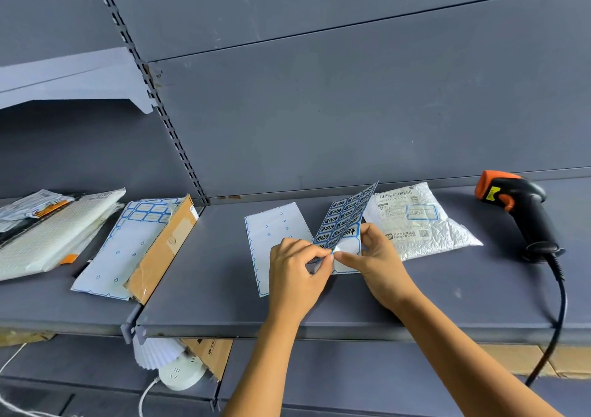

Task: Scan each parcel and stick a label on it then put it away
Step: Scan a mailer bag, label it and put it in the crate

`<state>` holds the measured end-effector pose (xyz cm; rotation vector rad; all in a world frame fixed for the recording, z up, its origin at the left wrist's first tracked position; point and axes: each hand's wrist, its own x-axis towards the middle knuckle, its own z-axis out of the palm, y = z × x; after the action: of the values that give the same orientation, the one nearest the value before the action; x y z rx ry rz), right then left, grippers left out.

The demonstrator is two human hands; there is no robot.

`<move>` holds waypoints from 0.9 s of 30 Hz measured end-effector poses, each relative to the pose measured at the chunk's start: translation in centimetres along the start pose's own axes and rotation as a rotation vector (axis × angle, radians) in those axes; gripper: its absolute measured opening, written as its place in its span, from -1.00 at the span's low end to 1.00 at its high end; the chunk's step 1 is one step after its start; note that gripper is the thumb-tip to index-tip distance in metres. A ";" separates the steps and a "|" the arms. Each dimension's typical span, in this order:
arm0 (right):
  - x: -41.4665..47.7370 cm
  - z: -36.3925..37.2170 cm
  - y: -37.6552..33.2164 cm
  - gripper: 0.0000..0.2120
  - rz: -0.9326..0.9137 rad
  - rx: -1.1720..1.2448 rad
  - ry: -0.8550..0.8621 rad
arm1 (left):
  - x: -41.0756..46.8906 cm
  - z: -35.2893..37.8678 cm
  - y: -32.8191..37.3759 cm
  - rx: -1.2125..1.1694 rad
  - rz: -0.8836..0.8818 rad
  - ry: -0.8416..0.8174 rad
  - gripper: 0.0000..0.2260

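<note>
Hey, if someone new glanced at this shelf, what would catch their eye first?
The left hand and right hand pinch a blue label sheet at the middle of the shelf. Right of it lies a crinkled silvery parcel, and at the far right an orange-and-black scanner.

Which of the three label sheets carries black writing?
The held sheet, pinched by left hand and right hand. The flat sheet is bare; the far-left sheet has blank labels.

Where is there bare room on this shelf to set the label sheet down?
Bare shelf lies between the cardboard box and the spent backing sheet, and in front of the silver parcel, left of the scanner. The left bay is crowded with parcels. Left hand and right hand hold the label sheet mid-shelf.
</note>
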<state>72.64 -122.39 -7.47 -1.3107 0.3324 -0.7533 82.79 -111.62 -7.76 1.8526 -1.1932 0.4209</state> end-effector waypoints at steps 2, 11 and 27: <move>0.0 0.1 -0.1 -0.68 0.000 -0.004 -0.004 | 0.0 -0.1 0.1 0.006 -0.005 -0.003 -0.80; -0.1 0.1 0.0 -0.66 0.012 -0.045 -0.012 | 0.1 -0.7 0.8 -0.123 -0.150 -0.002 -0.78; -0.3 0.2 -0.1 -0.52 0.006 -0.447 -0.010 | 0.3 -1.4 1.2 -0.407 -0.451 -0.004 -0.79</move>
<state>72.52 -122.01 -7.43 -1.7309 0.5164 -0.6893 82.18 -110.85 -6.16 1.6911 -0.7576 -0.0752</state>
